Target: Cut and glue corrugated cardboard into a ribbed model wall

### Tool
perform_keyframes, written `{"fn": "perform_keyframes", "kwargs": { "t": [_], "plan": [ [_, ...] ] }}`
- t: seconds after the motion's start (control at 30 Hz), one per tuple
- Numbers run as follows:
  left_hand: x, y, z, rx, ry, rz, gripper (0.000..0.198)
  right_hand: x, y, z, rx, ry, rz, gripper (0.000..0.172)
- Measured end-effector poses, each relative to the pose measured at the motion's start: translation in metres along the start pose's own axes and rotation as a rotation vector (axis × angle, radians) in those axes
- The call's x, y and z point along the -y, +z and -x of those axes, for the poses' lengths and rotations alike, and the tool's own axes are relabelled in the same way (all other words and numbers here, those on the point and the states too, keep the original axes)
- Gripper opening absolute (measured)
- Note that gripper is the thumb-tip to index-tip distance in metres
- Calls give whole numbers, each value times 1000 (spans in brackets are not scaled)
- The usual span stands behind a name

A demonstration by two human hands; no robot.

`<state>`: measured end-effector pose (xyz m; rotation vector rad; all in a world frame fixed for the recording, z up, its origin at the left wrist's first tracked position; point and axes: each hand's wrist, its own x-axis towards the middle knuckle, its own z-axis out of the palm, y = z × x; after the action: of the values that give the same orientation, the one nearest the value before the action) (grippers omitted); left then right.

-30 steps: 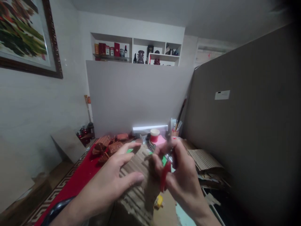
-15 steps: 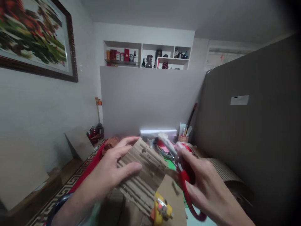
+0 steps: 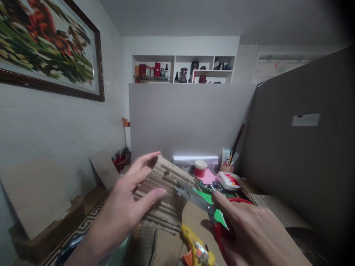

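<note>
A torn piece of corrugated cardboard [image 3: 163,184] is gripped in my left hand [image 3: 124,199], thumb on its ridged face and fingers behind its upper edge. Red-handled scissors [image 3: 203,203] are held in my right hand [image 3: 249,225]; their blades point left and lie over the right part of the cardboard. Just below the cardboard is a yellow glue gun [image 3: 198,247] with an orange trigger, resting on flat brown cardboard [image 3: 168,247]. Green paper [image 3: 220,218] shows behind the scissors.
Behind the hands are a red and white paper cup [image 3: 200,169], pink paper [image 3: 208,177], a white and red packet [image 3: 229,181] and a pen holder [image 3: 227,168]. Curved corrugated cardboard [image 3: 280,210] lies right. A grey panel [image 3: 188,118] stands behind.
My right hand has moved lower and brought the scissors from upright to pointing left across the cardboard. The view has shifted left. My left hand keeps its hold.
</note>
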<state>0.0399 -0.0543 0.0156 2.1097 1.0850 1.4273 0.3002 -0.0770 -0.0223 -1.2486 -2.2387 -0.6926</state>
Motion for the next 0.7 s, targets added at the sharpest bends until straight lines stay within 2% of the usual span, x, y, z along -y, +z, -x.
{"fn": "perform_keyframes", "kwargs": {
  "t": [0.17,0.47,0.7],
  "plan": [
    [2,1,2,15,39,-12,17,2,2,-1,1,16,40,25],
    [2,7,2,95,32,111,22,7,-1,-6,-5,19,-9,20],
    [3,9,1,158,4,124,26,8,1,-7,-37,-17,60,22]
  ]
}}
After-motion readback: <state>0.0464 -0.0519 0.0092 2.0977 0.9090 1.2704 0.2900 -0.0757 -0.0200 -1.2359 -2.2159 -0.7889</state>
